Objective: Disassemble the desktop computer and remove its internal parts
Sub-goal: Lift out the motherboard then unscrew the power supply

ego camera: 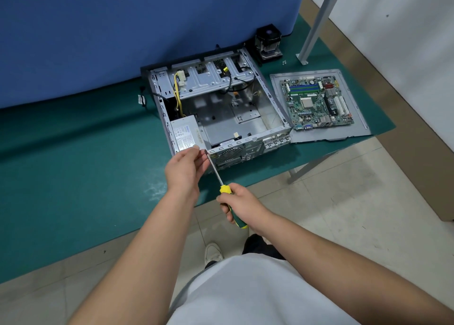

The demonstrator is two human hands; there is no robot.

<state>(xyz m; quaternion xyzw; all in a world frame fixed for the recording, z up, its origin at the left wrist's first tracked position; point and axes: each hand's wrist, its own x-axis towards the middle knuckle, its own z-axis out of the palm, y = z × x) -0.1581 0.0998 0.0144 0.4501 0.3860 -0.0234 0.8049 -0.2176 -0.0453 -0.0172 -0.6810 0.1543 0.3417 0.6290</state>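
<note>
The computer case is lying open on its side on the green table mat, against the blue partition. The right hand is gripping the screwdriver by its yellow-green handle — the tip is meeting the case's near rear edge. The left hand is pinching the shaft near the tip, just beside the power supply. The motherboard is resting on the removed side panel — right of the case.

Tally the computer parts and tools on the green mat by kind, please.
Computer case: 1
Power supply, in the case: 1
Motherboard: 1
Side panel under it: 1
Cooler fan: 1
Screwdriver, gripped by right hand: 1
Total: 6
</note>
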